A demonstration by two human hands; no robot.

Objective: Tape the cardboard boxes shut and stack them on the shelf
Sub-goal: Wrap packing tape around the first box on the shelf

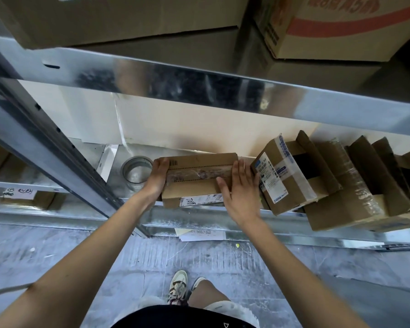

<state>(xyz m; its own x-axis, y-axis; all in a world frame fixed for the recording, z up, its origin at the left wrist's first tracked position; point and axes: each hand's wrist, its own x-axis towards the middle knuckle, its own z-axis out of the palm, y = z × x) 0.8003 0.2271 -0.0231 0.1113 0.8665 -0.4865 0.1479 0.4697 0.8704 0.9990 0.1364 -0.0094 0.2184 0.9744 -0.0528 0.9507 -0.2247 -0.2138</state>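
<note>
Both hands at mid-frame, our left hand (pixel 157 174) gripped the taped cardboard box (pixel 199 178) end, right hand (pixel 240 192) pressed flat on top, tape roll (pixel 136 171) just left.

shelf (pixel 199 215): galvanised metal, mid-frame
on it, L→R: clear tape roll (pixel 136 172); taped flat box (pixel 199 179); labelled box (pixel 287 176), tilted; open-flap boxes (pixel 365 185) at right edge
floor (pixel 81 254): grey, papers (pixel 200 233) under shelf

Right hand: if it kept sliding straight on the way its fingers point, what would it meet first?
The right hand lies flat on the taped box, its fingers pointing toward the back of the shelf. Past the box's far edge it would probably meet the pale back panel first, though depth is unclear.
</note>
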